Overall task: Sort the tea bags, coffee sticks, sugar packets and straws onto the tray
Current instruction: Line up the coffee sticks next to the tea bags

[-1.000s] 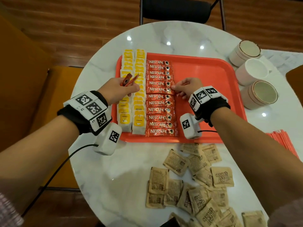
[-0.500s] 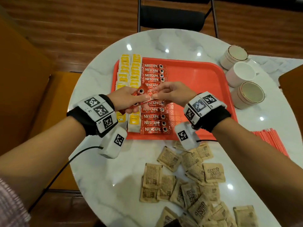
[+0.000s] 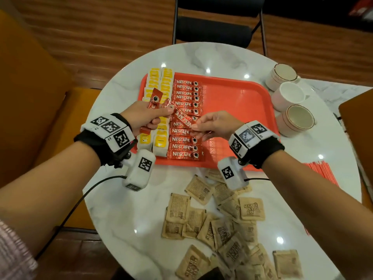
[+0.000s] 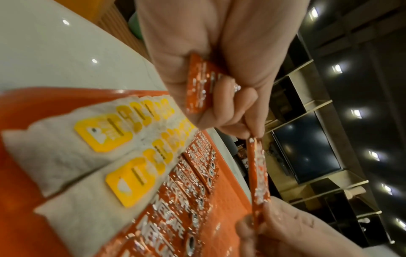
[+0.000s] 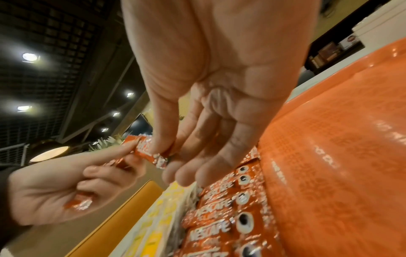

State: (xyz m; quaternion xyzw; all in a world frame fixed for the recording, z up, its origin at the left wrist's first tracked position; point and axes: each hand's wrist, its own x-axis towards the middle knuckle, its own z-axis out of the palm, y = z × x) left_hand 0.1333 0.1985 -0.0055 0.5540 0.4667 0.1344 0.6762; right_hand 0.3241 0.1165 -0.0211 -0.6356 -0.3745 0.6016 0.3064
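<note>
Both hands [image 3: 182,120] apparently pinch stick [image 3: 184,119].

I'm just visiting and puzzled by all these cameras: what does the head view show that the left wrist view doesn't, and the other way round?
Only the head view shows the sugar packets loose on the table, the three cups and the straws. Only the left wrist view shows dark shelving across the room. Both show the left hand and right hand holding one coffee stick above the tray.
</note>
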